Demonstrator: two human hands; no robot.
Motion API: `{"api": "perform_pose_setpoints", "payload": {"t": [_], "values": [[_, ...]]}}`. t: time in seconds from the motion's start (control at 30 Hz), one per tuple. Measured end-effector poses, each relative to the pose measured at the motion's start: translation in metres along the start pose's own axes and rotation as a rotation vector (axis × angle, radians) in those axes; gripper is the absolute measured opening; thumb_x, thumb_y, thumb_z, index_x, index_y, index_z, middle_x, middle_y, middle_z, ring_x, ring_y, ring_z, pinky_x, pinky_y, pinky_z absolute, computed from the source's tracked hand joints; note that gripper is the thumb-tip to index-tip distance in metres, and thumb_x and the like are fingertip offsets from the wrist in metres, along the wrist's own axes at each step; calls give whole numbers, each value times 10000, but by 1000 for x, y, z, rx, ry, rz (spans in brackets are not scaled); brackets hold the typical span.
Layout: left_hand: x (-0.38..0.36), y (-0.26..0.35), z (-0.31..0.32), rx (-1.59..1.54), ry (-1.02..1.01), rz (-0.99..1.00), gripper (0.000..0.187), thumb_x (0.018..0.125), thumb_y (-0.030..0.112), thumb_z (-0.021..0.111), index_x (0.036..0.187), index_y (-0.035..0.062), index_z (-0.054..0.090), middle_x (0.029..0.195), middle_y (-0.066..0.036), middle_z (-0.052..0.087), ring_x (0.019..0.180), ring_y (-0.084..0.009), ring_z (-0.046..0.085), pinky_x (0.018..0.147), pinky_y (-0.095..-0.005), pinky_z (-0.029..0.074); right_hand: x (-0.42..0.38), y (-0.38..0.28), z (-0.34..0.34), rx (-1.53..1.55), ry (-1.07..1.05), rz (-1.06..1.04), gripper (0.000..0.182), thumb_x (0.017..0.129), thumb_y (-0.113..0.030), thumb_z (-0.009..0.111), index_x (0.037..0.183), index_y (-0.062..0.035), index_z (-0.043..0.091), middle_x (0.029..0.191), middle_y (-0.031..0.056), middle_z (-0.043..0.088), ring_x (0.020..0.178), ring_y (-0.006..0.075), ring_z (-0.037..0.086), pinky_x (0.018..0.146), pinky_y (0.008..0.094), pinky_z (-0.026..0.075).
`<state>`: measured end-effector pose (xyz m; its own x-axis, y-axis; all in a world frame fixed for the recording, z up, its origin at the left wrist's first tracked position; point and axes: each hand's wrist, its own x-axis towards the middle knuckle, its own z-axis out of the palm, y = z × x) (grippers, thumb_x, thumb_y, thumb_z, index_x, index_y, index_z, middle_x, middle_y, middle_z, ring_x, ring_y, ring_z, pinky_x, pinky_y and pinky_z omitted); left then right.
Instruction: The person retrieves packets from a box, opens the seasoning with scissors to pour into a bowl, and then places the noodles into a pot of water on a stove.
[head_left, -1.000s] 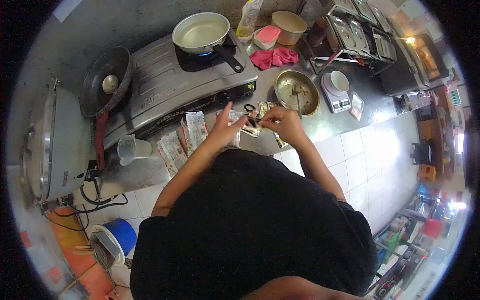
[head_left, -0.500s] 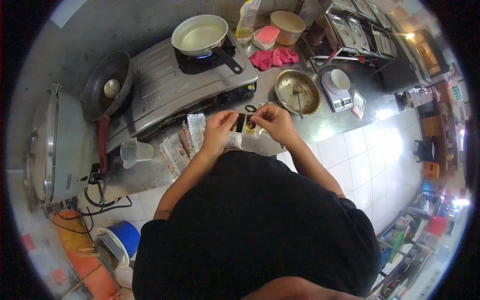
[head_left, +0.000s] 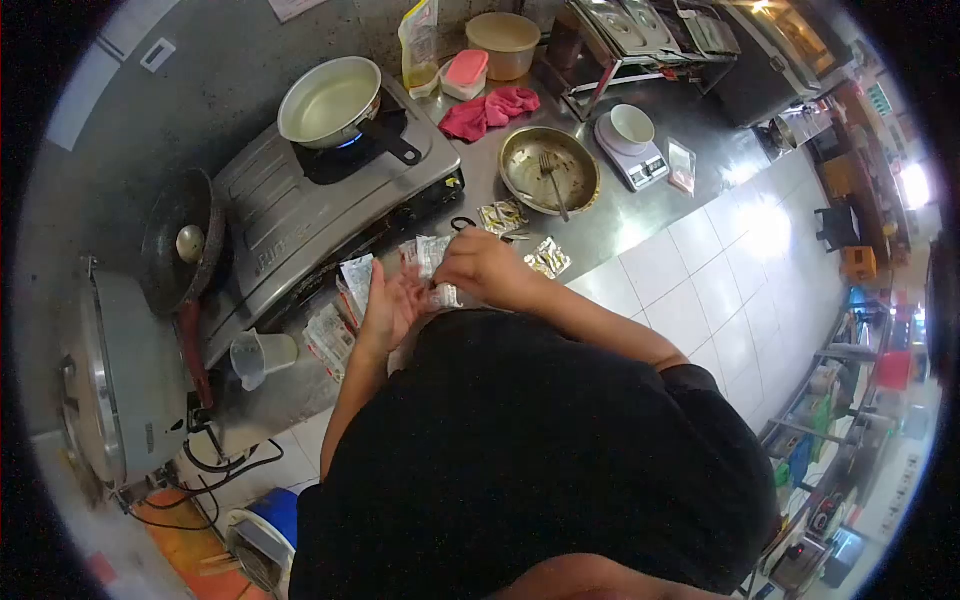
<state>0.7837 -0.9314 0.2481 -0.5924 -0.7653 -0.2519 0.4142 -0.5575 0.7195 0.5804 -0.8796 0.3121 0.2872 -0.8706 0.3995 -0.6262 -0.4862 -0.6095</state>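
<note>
My left hand [head_left: 392,305] has its fingers apart beside a white printed packet [head_left: 432,255], with nothing visibly gripped; its fingertips are slightly blurred. Fingers bent and pinched together, my right hand [head_left: 490,270] is at the near end of the packet and partly covers it. Two small shiny sachets lie to the right: one sachet [head_left: 502,215] near the black scissors handle [head_left: 463,223], another sachet [head_left: 548,258] at the counter's edge. To the left of my left hand are more printed packets [head_left: 330,338].
A pot [head_left: 330,105] sits over a blue flame on the gas stove [head_left: 300,220]. Left of it is a pan [head_left: 165,235] holding a ladle-like round piece. A measuring jug [head_left: 265,358], metal bowl [head_left: 575,190] with a fork, pink cloth [head_left: 490,112] and scale [head_left: 640,165] surround the work area.
My hands have shifted left over the packets. The dark packet contents and yellowish sachet seen between them are gone from the hands; my left fingers have opened. The camera view has turned.
</note>
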Motion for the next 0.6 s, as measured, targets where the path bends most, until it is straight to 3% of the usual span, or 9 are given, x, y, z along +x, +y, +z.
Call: {"api": "perform_pose_setpoints", "payload": {"t": [0.07,0.1,0.17,0.3,0.37,0.43,0.47,0.53,0.6], "values": [[-8,12,-1,-166,-356,-577,475,902,447,381,1172,64,463,1027,-100,564,859,-192,559,655,-279,465,6,-9,-6,42,-102,-233,70,718,-113,651,772,-78,624,856,31,579,852,224,532,732,332,399],[-12,5,-6,-164,-356,-582,475,902,447,381,1172,64,463,1027,-100,564,859,-192,559,655,-279,465,9,-12,-6,43,-99,-230,70,718,-113,651,772,-78,624,856,31,579,852,224,532,732,332,399],[-19,-11,-21,-306,-215,-416,404,908,374,409,1148,57,480,1025,-102,567,832,-200,576,672,-294,479,14,-19,-2,54,-36,-375,104,708,-133,661,799,-85,642,921,31,571,907,212,523,769,326,388],[-15,-11,-16,-439,-98,-275,328,914,296,417,1116,51,498,934,-96,597,825,-194,582,673,-300,484,26,-3,-8,59,67,-350,228,698,-162,680,910,-87,642,950,71,571,924,241,526,784,336,407],[-5,-5,-14,-600,-207,-176,269,913,239,428,1089,55,516,897,-77,620,865,-192,588,682,-295,484,22,29,-8,163,101,152,368,688,-215,694,1023,-89,608,985,105,566,945,288,522,794,372,424],[-5,0,-14,-518,-92,-87,222,904,213,449,1041,69,547,928,-56,632,903,-190,582,701,-315,469,2,74,9,4,85,419,450,694,-261,686,1076,-63,554,987,149,541,962,353,497,804,413,421],[-6,6,-7,-519,-33,-59,205,899,211,459,1017,75,558,945,-50,633,903,-190,585,727,-329,459,-8,85,18,3,81,412,450,694,-261,686,1076,-63,554,987,149,541,962,353,497,804,413,421],[-5,11,-4,-522,25,-23,189,894,209,469,992,82,569,962,-45,635,903,-190,588,752,-343,450,-27,100,35,-236,-153,504,468,678,-301,684,1060,-63,559,1016,171,526,949,361,506,799,418,437],[-3,10,-7,-567,-13,-17,174,889,209,478,965,92,581,957,-43,636,895,-185,587,782,-363,428,-49,107,56,-256,-177,407,458,675,-311,676,1045,-67,562,1012,173,520,939,359,509,804,416,438]]}}
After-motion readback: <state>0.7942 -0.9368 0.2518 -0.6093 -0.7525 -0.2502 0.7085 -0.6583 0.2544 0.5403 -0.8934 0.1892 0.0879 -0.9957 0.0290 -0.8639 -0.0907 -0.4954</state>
